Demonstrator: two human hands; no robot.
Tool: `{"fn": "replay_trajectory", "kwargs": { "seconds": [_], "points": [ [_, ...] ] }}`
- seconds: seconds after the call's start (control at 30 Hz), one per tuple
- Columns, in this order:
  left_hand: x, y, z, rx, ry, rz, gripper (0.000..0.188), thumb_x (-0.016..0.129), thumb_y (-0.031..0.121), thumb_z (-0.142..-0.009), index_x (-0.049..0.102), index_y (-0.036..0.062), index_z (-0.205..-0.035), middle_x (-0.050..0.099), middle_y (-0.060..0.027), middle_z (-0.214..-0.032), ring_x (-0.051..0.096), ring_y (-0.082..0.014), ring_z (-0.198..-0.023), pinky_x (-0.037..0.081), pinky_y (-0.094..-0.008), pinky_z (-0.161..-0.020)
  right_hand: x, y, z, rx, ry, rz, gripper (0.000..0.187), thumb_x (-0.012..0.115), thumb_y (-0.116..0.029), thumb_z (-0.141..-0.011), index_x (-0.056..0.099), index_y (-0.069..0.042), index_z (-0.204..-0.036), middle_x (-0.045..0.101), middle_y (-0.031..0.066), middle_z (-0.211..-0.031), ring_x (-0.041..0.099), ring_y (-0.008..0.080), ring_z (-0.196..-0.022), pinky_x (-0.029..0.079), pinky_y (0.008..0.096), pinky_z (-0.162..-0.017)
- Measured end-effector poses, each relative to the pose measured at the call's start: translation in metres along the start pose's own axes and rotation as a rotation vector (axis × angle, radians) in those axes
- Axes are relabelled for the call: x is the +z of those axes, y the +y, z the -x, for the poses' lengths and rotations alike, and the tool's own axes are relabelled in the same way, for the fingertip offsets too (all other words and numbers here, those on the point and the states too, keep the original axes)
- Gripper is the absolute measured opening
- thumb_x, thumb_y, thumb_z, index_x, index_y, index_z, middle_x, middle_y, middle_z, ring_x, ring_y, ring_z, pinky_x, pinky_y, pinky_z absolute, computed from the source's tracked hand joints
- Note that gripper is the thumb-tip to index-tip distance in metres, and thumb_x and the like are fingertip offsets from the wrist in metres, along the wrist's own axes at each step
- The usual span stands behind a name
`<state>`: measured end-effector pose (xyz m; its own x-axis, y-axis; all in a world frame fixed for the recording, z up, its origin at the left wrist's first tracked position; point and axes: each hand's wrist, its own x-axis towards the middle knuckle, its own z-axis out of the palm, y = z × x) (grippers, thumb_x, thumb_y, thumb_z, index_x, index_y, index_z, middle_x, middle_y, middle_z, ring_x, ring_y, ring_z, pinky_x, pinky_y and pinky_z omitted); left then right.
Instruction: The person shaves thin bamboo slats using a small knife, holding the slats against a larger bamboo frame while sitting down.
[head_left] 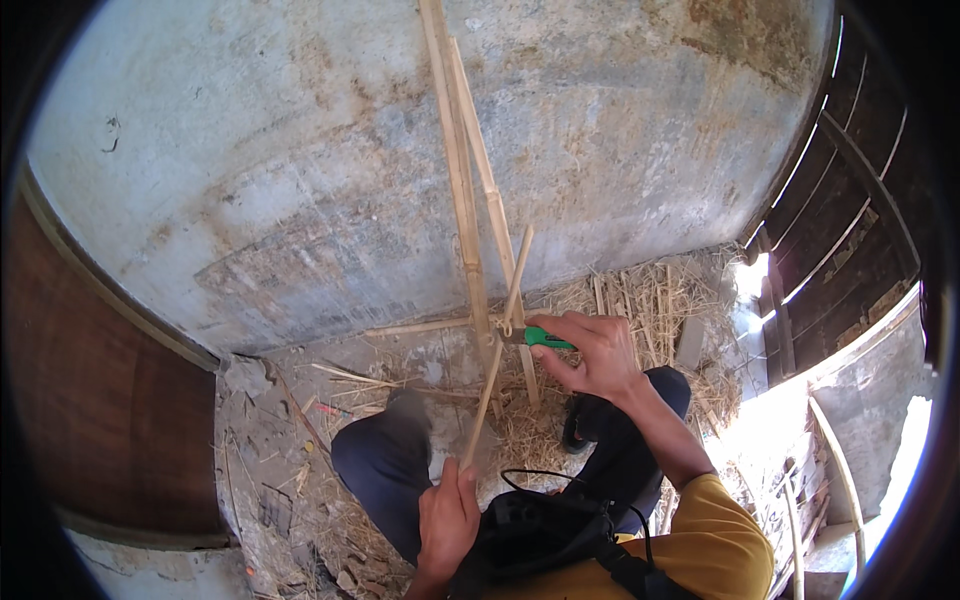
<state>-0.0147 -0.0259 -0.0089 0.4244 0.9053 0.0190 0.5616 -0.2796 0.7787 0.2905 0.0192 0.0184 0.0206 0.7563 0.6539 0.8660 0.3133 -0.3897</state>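
Note:
My left hand [447, 512] is closed round the lower end of a thin bamboo strip [486, 395], in front of my left thigh. The strip slants up and away to the right, its far end free near the wall. My right hand [600, 352] grips a green-handled knife [548, 338], thumb and fingers along the handle. Its short dark blade lies across the strip's upper half, with a small pale curl of shaving beside it. Two long bamboo poles [456, 165] [486, 170] lean against the wall just beyond the blade.
A stained plaster wall [300, 150] rises in front. Straw and shavings [640, 320] litter the floor, with loose sticks among them. A brown wooden panel [110, 390] stands at left, dark planks [840, 230] at right. A black bag [540, 530] rests on my lap.

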Motion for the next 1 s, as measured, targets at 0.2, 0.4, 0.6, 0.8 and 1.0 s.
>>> {"fn": "replay_trajectory", "kwargs": {
  "seconds": [0.2, 0.4, 0.6, 0.8, 1.0],
  "points": [
    [0.003, -0.006, 0.008, -0.025, -0.029, -0.035, 0.024, 0.053, 0.021, -0.115, 0.058, -0.0018, -0.112, 0.062, -0.0284, -0.068, 0.066, -0.0532, -0.068, 0.047, -0.0613, -0.06, -0.008, 0.019, -0.012, 0.136, 0.003, 0.015, 0.029, 0.082, -0.025, -0.093, 0.082, -0.01, -0.119, 0.082, 0.011, -0.1, 0.079, 0.0295, -0.079, 0.062, 0.0385, -0.071],
    [0.004, -0.005, 0.01, -0.064, -0.069, -0.047, 0.028, 0.054, 0.024, -0.115, 0.06, -0.0028, -0.114, 0.064, -0.028, -0.07, 0.067, -0.0527, -0.07, 0.049, -0.0616, -0.063, -0.005, 0.045, -0.019, 0.064, 0.143, 0.057, 0.029, 0.077, -0.035, -0.099, 0.084, -0.012, -0.116, 0.08, 0.0112, -0.088, 0.074, 0.0289, -0.067, 0.057, 0.0395, -0.061],
    [0.003, -0.008, 0.027, -0.027, -0.108, -0.035, 0.032, 0.054, 0.025, -0.115, 0.062, -0.005, -0.123, 0.065, -0.0285, -0.072, 0.067, -0.0527, -0.072, 0.05, -0.0611, -0.064, -0.034, 0.08, -0.041, 0.496, 0.046, 0.122, 0.032, 0.073, -0.038, -0.102, 0.084, -0.01, -0.116, 0.074, 0.0109, -0.073, 0.071, 0.0312, -0.062, 0.054, 0.0398, -0.061],
    [-0.006, -0.01, 0.007, -0.059, -0.095, 0.015, 0.031, 0.052, 0.026, -0.116, 0.063, -0.0028, -0.114, 0.063, -0.0284, -0.073, 0.066, -0.053, -0.074, 0.048, -0.0594, -0.066, -0.023, 0.097, -0.017, 0.421, -0.272, 0.337, 0.032, 0.071, -0.044, -0.101, 0.085, -0.017, -0.111, 0.074, 0.0093, -0.072, 0.075, 0.033, -0.071, 0.059, 0.0455, -0.068],
    [-0.005, -0.02, -0.007, -0.061, -0.098, 0.072, 0.037, 0.047, 0.028, -0.119, 0.057, -0.0002, -0.098, 0.056, -0.0178, -0.065, 0.061, -0.0391, -0.061, 0.044, -0.0481, -0.061, -0.009, 0.102, 0.002, 0.415, -0.325, 0.337, 0.033, 0.071, -0.043, -0.102, 0.082, -0.015, -0.114, 0.074, 0.0109, -0.077, 0.074, 0.0336, -0.076, 0.057, 0.0463, -0.07]
  ]
}}
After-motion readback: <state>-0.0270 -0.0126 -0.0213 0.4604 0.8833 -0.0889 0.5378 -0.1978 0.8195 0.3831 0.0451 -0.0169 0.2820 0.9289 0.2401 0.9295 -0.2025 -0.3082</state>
